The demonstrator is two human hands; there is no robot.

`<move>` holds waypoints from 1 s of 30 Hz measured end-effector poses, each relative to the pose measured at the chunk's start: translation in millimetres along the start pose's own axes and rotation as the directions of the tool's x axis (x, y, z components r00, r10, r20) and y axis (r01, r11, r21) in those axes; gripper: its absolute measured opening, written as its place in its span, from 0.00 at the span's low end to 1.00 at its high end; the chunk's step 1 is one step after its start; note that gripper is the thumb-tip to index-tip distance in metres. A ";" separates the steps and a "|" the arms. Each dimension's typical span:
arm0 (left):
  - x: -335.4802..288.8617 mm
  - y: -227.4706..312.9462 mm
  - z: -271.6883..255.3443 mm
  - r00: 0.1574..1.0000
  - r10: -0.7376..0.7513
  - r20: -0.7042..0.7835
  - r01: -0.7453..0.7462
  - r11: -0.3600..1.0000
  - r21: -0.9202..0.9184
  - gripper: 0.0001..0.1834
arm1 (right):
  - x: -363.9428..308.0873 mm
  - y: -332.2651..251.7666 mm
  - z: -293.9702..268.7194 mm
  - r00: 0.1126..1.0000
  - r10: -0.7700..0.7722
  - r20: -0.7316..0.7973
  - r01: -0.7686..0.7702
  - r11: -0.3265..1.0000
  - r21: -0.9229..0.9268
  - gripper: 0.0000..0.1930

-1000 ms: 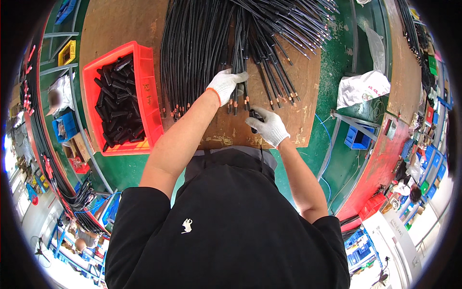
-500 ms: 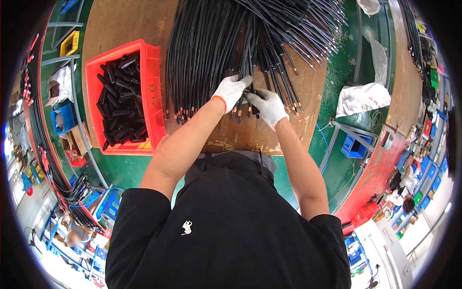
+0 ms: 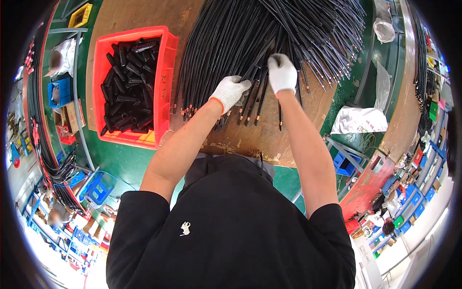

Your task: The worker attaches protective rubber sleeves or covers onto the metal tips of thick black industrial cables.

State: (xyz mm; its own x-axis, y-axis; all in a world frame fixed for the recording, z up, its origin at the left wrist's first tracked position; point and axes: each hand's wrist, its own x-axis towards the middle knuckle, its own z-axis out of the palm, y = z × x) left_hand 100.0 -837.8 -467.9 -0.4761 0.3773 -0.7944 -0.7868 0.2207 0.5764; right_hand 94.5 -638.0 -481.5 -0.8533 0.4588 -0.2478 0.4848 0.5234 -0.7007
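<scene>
A thick spread of black cables point(image 3: 211, 53) lies across the wooden table, several of the near ends tipped with bare copper. My left hand point(image 3: 231, 91), in a white knitted glove, is closed among the near cable ends, with its fingertips around a black cable partly hidden by them. To its right and slightly farther away, my right hand point(image 3: 282, 72), gloved the same way, has its fingers curled round a black cable. The copper-tipped end of one cable point(image 3: 280, 120) shows below that hand. The palm sides of both hands are hidden.
Left of the cables stands a red plastic bin point(image 3: 166, 96) full of black ribbed sleeve-like parts point(image 3: 127, 82). The wooden table point(image 3: 231, 142) has a worn near edge. A white sack point(image 3: 358, 120) lies beyond its right side, near metal frames and a blue crate point(image 3: 346, 164).
My hands, close together before, are now apart. The right one has moved farther away over the cables, while the left stays near their ends. The whole view has shifted slightly.
</scene>
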 end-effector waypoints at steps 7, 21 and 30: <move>22.8 -33.2 0.3 0.983 0.162 -0.091 -0.133 0.954 0.267 0.16 | -62.9 25.6 14.5 0.682 -0.544 0.489 0.729 0.461 -0.505 0.22; 31.5 -51.1 18.5 0.951 0.293 -0.101 -0.186 0.799 0.572 0.21 | -48.2 20.6 -10.5 0.714 -0.316 0.625 0.699 0.363 -0.616 0.18; 33.1 -63.7 34.4 0.847 0.436 -0.304 -0.138 0.732 0.667 0.25 | -53.6 13.7 10.4 0.660 -0.451 0.601 0.740 0.251 -0.624 0.16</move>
State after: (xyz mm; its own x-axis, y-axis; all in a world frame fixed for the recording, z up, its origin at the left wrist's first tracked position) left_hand 147.9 -808.4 -524.3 -0.8656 0.1428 -0.4799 -0.2483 0.7098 0.6592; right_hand 144.9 -662.9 -484.8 -0.8970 -0.3649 -0.2494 -0.3900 0.9190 0.0578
